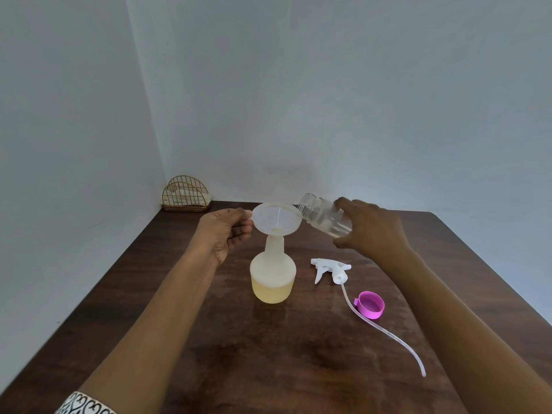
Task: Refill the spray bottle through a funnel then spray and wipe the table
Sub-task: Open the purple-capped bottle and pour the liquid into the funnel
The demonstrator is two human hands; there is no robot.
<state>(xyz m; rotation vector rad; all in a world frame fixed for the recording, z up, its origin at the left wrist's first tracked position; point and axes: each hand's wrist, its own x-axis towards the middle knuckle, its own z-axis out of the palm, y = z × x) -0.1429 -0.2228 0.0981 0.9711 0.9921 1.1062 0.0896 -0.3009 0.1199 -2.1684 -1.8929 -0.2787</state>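
Two hands, one funnel, one tipped jar

Two bare hands are busy over a dark brown wooden table (298, 369). They are apart, one on each side of the funnel.

The spray bottle (273, 276) stands upright near the middle of the table. It is cloudy white, and pale yellow liquid fills its lower part. Its top is off. A see-through funnel (276, 219) sits in the neck of the bottle, with its wide mouth facing up.

The left hand (225, 231) pinches the little tab on the left edge of the funnel. Its fingers are closed on that tab.

The right hand (370, 230) is wrapped around a clear jar (324, 215). The jar is tipped on its side, with its open mouth just over the right rim of the funnel. Only a little liquid shows inside the jar, low down near the hand. You cannot tell if any liquid is flowing out.

The white spray head (330, 268) lies on the table just to the right of the bottle. A long clear tube (385, 330) trails from it toward the near right part of the table. A pink cap (370, 304) lies on its side beside the tube, with its hollow showing.

A gold wire rack (186, 194) stands in the far left corner of the table, against the pale wall. Something light-colored sits inside it.

A black and white patterned sleeve (86, 404) shows at the bottom left
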